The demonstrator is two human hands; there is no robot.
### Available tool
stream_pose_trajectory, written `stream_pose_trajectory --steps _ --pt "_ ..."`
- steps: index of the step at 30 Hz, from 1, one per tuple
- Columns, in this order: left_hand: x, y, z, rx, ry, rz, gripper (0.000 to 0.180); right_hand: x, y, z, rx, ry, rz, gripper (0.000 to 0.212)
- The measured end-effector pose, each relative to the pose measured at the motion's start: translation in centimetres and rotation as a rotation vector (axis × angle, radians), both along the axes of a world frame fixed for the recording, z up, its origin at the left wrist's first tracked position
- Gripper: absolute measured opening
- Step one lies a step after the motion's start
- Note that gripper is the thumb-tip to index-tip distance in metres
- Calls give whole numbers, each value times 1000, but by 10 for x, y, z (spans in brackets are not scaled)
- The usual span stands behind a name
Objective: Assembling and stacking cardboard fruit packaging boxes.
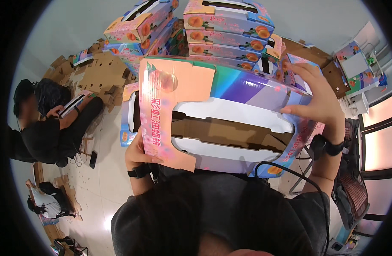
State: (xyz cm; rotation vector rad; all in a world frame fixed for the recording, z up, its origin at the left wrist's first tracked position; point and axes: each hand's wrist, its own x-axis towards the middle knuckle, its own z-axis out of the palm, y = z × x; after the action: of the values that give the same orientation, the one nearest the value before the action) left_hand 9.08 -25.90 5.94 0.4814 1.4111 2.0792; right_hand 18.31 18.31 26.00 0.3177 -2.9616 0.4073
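A printed cardboard fruit carton point(243, 90) is held up in front of my chest. Its top is pink, purple and green with a peach picture, and a long opening shows the bare brown inside. My left hand point(138, 149) grips the carton's left end from below, its fingers partly hidden behind the panel. At the far right corner, my right hand point(317, 94) has its thumb on the top flap and its fingers over the back edge. Both wrists wear black bands.
Behind the carton stand stacked similar cartons point(223, 23), with another stack point(140, 30) to their left. Flattened brown cardboard point(104, 70) covers floor at the back left. A seated person point(51, 123) handles a carton at left. A phone point(93, 159) lies on the floor. A black cable point(306, 181) crosses my right side.
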Motion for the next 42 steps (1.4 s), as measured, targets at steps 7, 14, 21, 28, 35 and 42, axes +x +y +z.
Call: stream_pose_trajectory --steps 7,14,21,28,35,42 --pt "-1 -4 -2 0 30 -33 105 20 -41 12 212 387 -2 82" --pt "-4 1 0 9 104 -28 103 58 9 7 -81 301 -54 75" --pt "-20 23 7 9 234 -21 101 119 57 -83 -663 374 -440 60" --pt "-34 36 6 15 -104 -24 89 146 42 -134 -905 -147 -509 51" --pt "-34 39 -2 14 -61 146 61 113 8 -154 -1098 -87 -553 58" --pt "-31 48 -18 234 -111 393 53 70 48 -182 -2006 405 -421 63"
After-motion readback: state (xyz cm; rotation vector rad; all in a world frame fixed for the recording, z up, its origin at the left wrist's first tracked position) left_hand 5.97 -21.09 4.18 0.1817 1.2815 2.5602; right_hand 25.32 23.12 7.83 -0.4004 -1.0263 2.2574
